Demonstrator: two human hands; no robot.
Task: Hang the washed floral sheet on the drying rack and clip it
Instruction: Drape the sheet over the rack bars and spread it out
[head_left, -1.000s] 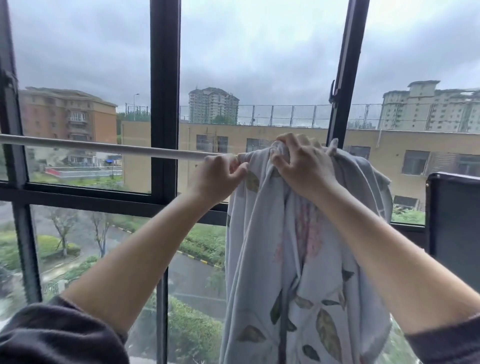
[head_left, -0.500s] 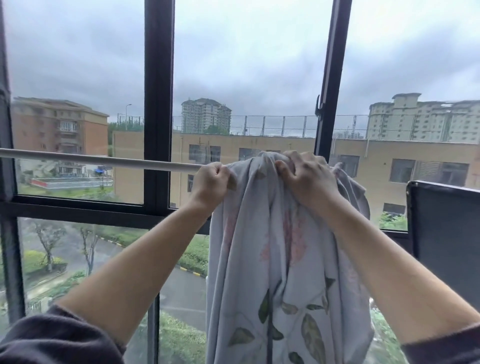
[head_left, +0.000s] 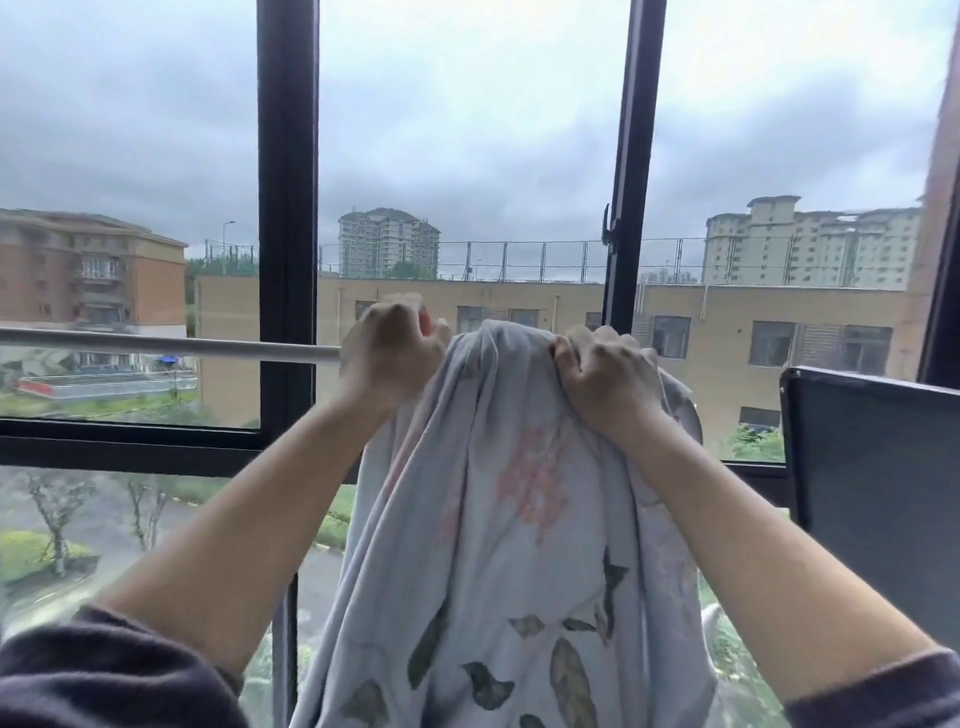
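I find one view only: head-worn, wide-angle, facing forward and level at the drying rail (head_left: 171, 344), near it; the window frame (head_left: 287, 208) stands just behind the rail.

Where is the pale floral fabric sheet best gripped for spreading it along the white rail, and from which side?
Grip the pale floral sheet at its bunched top fold, where it drapes over the white rail, coming from the near side, as the left hand and right hand do. Below, it hangs in loose folds, so pulling there would likely drag it off.
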